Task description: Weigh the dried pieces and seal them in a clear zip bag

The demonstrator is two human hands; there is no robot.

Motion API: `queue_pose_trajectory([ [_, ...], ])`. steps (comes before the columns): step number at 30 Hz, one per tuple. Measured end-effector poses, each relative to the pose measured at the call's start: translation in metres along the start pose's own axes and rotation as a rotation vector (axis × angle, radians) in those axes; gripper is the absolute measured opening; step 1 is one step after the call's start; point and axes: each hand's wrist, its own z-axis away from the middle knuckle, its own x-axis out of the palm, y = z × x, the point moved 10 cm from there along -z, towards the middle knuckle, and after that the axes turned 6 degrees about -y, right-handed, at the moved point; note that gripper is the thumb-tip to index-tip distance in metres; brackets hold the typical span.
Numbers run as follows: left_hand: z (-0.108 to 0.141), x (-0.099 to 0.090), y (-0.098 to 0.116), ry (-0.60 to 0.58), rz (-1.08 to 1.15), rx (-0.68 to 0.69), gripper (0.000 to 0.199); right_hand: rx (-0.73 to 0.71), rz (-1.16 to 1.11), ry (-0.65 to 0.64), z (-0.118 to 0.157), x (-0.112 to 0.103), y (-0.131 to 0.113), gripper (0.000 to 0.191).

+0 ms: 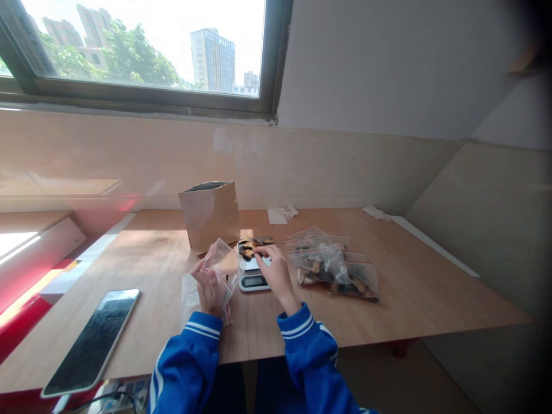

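Two hands work close together: our left hand [210, 290] grips an upright clear zip bag [221, 259], while our nearer right hand [278, 273] touches dark dried pieces [254, 246] on a digital scale [253, 282] just right of it.

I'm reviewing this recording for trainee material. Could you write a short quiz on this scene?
1. Which hand holds the small clear zip bag, the left hand or the right hand?
2. True or false: the kraft paper bag stands in front of the digital kitchen scale, nearer the person.
3. What is the right hand touching?

Key:
1. The left hand.
2. False; it stands behind the scale and to its left.
3. The dark-and-tan pieces on the scale.
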Motion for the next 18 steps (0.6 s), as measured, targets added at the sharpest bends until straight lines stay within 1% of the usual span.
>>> queue_pose_trajectory([
  [2,-0.001,0.001,-0.001,-0.013,-0.041,-0.024,0.045,-0.027,-0.116,0.077,-0.005,-0.016,-0.022,0.015],
  [3,-0.001,0.002,-0.002,-0.018,-0.049,-0.028,0.045,-0.048,-0.157,0.081,-0.008,-0.019,-0.034,0.015],
  [4,-0.002,0.002,-0.001,-0.019,-0.042,-0.023,0.045,-0.08,-0.187,0.052,-0.01,-0.019,-0.048,0.017],
  [5,-0.002,0.002,0.0,-0.017,-0.026,-0.011,0.044,-0.123,-0.204,-0.003,-0.011,-0.016,-0.061,0.018],
  [7,-0.003,0.002,0.003,-0.017,0.002,0.016,0.043,-0.217,-0.205,-0.147,-0.011,-0.003,-0.081,0.021],
  [8,-0.003,0.003,0.004,-0.024,0.004,0.02,0.042,-0.246,-0.191,-0.195,-0.01,0.003,-0.083,0.022],
  [9,-0.004,0.004,0.003,-0.038,-0.001,0.01,0.042,-0.254,-0.168,-0.211,-0.009,0.007,-0.08,0.024],
  [10,-0.004,0.005,0.001,-0.052,-0.013,-0.01,0.042,-0.239,-0.14,-0.191,-0.01,0.008,-0.071,0.026],
  [11,-0.004,0.006,-0.002,-0.065,-0.024,-0.037,0.043,-0.205,-0.108,-0.146,-0.011,0.006,-0.057,0.027],
  [13,-0.003,0.006,-0.007,-0.077,-0.036,-0.079,0.044,-0.116,-0.029,-0.037,-0.016,0.002,-0.02,0.03],
  [14,-0.003,0.007,-0.009,-0.081,-0.033,-0.09,0.045,-0.077,0.017,-0.008,-0.018,0.003,-0.001,0.031],
  [16,-0.003,0.008,-0.011,-0.088,-0.027,-0.095,0.045,-0.011,0.134,-0.026,-0.024,0.011,0.036,0.035],
  [18,-0.004,0.009,-0.011,-0.097,-0.033,-0.093,0.044,0.026,0.228,-0.103,-0.028,0.024,0.065,0.041],
])
